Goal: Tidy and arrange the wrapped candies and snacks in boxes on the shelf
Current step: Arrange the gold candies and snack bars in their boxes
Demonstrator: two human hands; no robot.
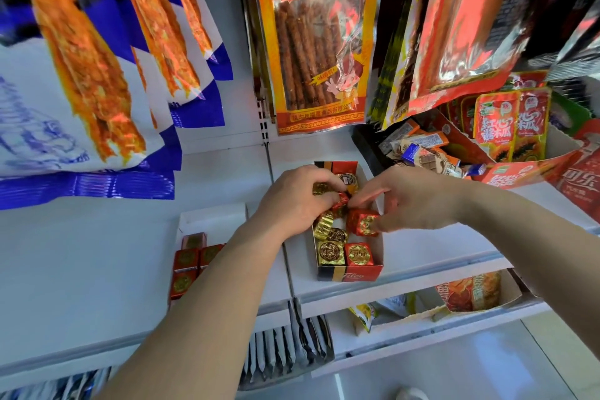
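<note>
My right hand (409,201) pinches a red cube (362,222) at the box's (349,273) three o'clock wall; my left hand (298,201) grips candies (341,200) toward twelve. Crowding could tip one onto the shelf (211,182).

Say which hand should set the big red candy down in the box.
Right, probably. The right hand holds the red candy just over the box's right side; the left hand is curled round gold candies farther back.

The white shelf (97,253) carries a red-and-black candy box (349,273) directly under the grip, a white box (211,216) with red candies (186,258) left of the grip, and a red carton (519,169) right of and beyond it.
</note>
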